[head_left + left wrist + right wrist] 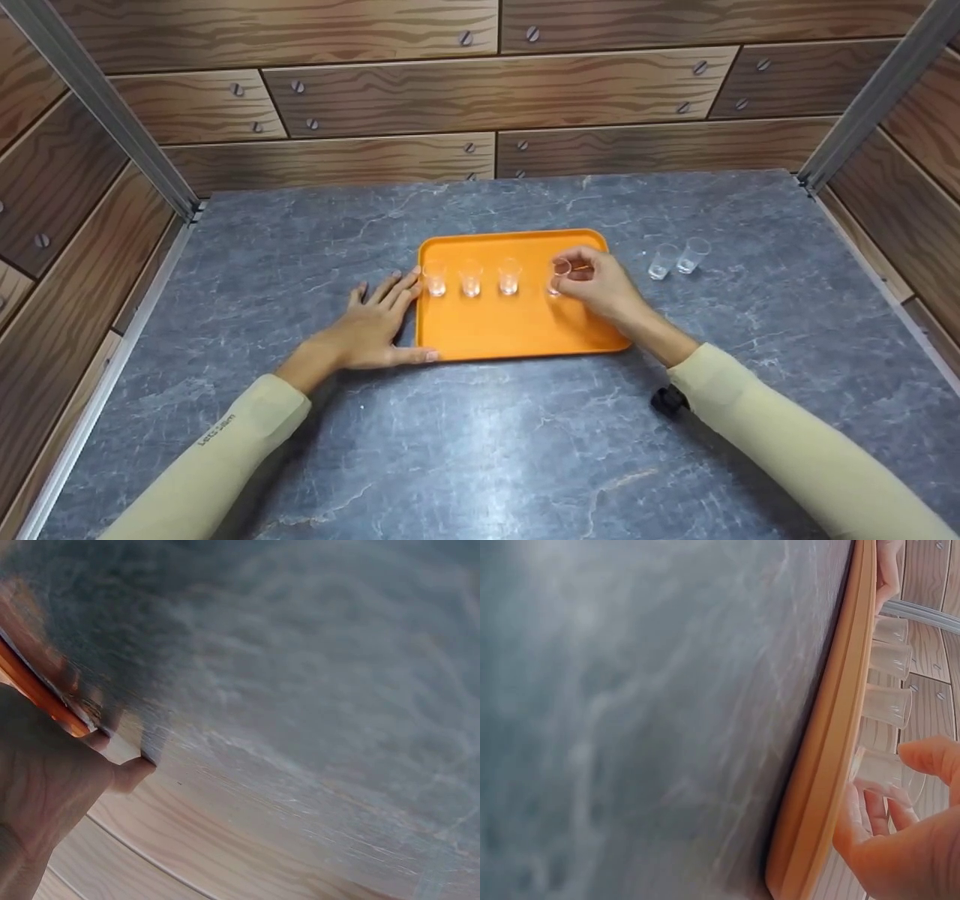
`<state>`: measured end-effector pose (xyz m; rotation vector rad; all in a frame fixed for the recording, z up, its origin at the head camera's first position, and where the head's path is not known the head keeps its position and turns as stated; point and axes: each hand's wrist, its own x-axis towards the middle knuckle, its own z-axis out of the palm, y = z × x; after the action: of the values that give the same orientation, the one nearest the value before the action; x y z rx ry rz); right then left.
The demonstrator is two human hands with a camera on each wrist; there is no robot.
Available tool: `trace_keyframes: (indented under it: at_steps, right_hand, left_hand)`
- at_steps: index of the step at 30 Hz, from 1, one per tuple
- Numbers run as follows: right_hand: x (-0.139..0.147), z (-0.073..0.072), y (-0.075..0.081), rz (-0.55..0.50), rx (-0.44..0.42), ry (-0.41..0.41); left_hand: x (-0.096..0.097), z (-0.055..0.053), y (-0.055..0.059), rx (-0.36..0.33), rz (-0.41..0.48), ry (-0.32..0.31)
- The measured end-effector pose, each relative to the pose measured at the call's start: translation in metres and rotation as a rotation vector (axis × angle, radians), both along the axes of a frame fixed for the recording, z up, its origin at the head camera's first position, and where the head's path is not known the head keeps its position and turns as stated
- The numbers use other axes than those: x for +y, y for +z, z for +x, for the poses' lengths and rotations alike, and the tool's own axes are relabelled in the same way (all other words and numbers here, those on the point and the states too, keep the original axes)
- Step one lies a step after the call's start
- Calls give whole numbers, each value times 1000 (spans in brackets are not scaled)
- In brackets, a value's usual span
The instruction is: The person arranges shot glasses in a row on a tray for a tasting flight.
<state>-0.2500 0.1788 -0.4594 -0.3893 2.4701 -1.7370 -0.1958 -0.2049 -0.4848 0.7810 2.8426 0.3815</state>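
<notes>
Right grip (604, 285) pinches a clear cup (877, 766) over the tray (495, 330), whose rim hides its base from the right wrist view; left grip (371, 330), spread, touches the tray. Three cups (470, 283) stand between; only the head view shows two cups (661, 264) on the counter (480, 450).

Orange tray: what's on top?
Three clear cups in a row; left hand at its rim; right hand pinching a fourth cup, base contact unclear. Right hand covers part of that cup and the tray.
</notes>
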Motion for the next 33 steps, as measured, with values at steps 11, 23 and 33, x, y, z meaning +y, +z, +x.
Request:
trace_keyframes:
  at_steps: [11, 23, 33]
  right_hand:
    - [-8, -3, -2, 13, -51, 10]
    - [-12, -9, 0, 90, -39, 1]
    - [-17, -12, -3, 99, -33, -2]
  left_hand:
    - [-1, 1, 0, 0, -4, -2]
    - [0, 0, 1, 7, 9, 1]
    - [0, 0, 2, -2, 4, 2]
